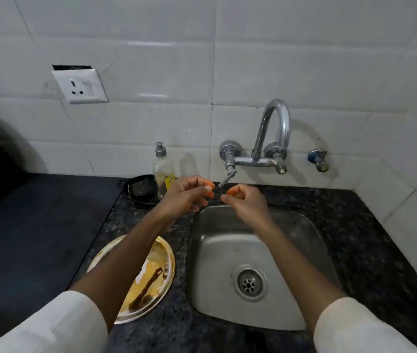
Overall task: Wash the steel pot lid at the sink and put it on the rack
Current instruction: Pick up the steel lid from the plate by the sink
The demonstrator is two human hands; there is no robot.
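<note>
The steel pot lid (pixel 151 273) lies flat on the dark counter left of the sink (pixel 273 256), smeared with yellow-brown food, its dark handle facing up. My left forearm crosses over part of it. My left hand (pixel 187 196) and my right hand (pixel 244 203) hover side by side above the sink's back rim, just below the tap lever (pixel 227 178). Both hands have the fingers curled in and hold nothing. No water runs from the tap spout (pixel 277 118).
A soap bottle (pixel 163 171) and a black dish with a scrubber (pixel 140 188) stand at the back of the speckled counter (pixel 370 240). A wall socket (pixel 80 85) sits on the tiles, a small valve (pixel 318 160) right of the tap. No rack is in view.
</note>
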